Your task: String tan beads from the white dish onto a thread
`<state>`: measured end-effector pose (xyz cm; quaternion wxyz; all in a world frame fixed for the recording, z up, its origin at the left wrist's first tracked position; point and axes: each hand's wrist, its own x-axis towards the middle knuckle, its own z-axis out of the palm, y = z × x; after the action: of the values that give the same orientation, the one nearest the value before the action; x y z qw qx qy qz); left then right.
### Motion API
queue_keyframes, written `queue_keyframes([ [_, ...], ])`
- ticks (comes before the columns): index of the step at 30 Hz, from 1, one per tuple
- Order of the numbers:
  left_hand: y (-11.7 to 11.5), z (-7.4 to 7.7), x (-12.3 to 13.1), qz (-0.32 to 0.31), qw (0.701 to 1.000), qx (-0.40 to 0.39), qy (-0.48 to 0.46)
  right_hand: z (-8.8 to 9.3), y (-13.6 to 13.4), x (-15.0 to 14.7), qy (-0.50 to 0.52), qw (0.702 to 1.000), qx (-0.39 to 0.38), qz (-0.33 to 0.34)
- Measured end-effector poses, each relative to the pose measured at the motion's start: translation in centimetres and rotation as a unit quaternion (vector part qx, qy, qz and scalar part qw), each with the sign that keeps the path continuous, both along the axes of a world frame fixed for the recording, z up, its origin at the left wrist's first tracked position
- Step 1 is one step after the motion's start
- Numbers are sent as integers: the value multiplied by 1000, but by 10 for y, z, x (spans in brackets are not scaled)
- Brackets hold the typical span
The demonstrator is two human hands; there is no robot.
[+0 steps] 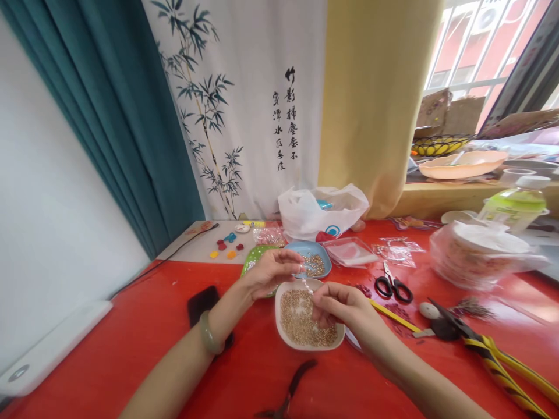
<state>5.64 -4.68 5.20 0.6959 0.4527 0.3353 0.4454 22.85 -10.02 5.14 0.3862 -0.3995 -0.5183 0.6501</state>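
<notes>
A short strand of pale beads (307, 285) runs between my two hands, above a white dish (279, 326) of small gold beads (301, 326). My left hand (273, 270), with a jade bangle on its wrist, pinches the strand's upper end. Its lower end is between the closed fingers of my right hand (338, 305), which is over the dish's right side. Behind the hands, a blue dish (325, 256) contains more gold beads, and a green dish (251, 259) is partly covered by my left hand.
Black-handled scissors (393, 288), yellow-handled pliers (480, 343) and a bagged round container (480, 256) are on the right. Dark pliers (290, 387) lie at the front, a phone (203, 302) under my left forearm. A white plastic bag (305, 212) stands behind the dishes.
</notes>
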Motion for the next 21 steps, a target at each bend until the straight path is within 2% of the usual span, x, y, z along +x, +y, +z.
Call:
queue_keyframes([
  [11,2,1,-4,15,998,52,15,-5,4,1,1,1000,12,-16],
  [21,-1,5,-3,24,996,89,13,-12,6,3,22,1000,17,4],
])
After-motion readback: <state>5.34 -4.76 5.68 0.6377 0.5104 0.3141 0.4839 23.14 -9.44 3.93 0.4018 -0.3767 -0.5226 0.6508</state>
